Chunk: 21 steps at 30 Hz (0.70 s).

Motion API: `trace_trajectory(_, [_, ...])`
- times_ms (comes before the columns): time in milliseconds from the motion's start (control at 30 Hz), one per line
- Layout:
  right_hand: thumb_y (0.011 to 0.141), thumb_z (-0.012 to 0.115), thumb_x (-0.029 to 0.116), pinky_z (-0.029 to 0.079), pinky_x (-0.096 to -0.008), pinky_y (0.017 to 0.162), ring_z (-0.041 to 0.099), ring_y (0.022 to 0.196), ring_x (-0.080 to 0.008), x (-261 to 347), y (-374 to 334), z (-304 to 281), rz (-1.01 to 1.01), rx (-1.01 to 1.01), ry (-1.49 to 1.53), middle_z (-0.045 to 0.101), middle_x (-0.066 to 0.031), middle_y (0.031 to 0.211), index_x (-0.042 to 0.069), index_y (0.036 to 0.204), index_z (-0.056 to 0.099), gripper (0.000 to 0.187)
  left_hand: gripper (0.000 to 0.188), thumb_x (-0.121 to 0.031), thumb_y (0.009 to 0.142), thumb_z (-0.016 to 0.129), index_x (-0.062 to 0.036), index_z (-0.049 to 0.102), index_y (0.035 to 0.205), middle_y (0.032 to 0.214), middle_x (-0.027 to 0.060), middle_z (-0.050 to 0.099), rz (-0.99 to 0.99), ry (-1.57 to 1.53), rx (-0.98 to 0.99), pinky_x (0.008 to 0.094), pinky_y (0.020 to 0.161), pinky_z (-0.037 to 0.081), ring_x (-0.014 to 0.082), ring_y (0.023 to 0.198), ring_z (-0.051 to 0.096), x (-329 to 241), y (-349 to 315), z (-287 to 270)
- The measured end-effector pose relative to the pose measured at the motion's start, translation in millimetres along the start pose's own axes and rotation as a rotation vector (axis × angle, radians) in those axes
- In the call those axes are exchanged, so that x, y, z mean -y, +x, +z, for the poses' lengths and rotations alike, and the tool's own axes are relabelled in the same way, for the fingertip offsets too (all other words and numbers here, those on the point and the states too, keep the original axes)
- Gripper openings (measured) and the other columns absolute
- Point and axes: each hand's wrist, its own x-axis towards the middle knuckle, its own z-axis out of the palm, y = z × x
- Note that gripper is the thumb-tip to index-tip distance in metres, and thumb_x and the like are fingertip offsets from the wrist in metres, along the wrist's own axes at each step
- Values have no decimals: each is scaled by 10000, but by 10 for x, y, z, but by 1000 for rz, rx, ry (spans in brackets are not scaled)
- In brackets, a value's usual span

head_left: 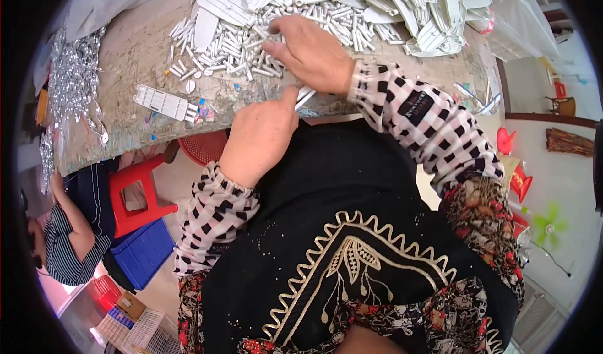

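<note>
My left hand (260,137) is at the table's near edge, its fingers closed on a slim white plastic piece (304,98); the hand hides most of that piece. Farther forward, my right hand (313,55) reaches over a heap of small white tubes (242,49). Its thumb and forefinger are apart at the heap, and I see nothing between them. Flat, rounded white plastic parts (225,3) lie on and behind the tubes. To the left of my left hand rests a white ribbed plastic part (164,103) with prongs at one end.
More long white parts (433,15) are piled at the far right of the worn table (125,71). Silver tinsel strands (72,81) hang at the left edge. Below stand a red stool (135,197) and a blue crate (144,250). Another person (72,228) sits at left.
</note>
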Motion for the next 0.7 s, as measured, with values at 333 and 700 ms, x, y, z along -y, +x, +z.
trace_trajectory(333, [982, 476, 384, 410, -195, 599, 498, 676, -60, 7, -418, -765, 557, 81, 668, 541, 2, 803, 53, 1012, 513, 335, 297, -202, 871, 601, -45, 503, 1103, 704, 197, 620, -154, -380, -109, 438, 627, 495, 368, 684, 637, 63, 10, -4])
trace_trajectory(700, [1006, 480, 314, 501, -275, 775, 536, 942, -108, 333, -1364, -591, 610, 147, 1298, 543, -57, 1071, 24, 1351, 366, 465, 305, -168, 937, 595, -60, 438, 1176, 1039, 130, 623, -194, -1873, -90, 325, 790, 538, 216, 931, 642, -677, 649, 36])
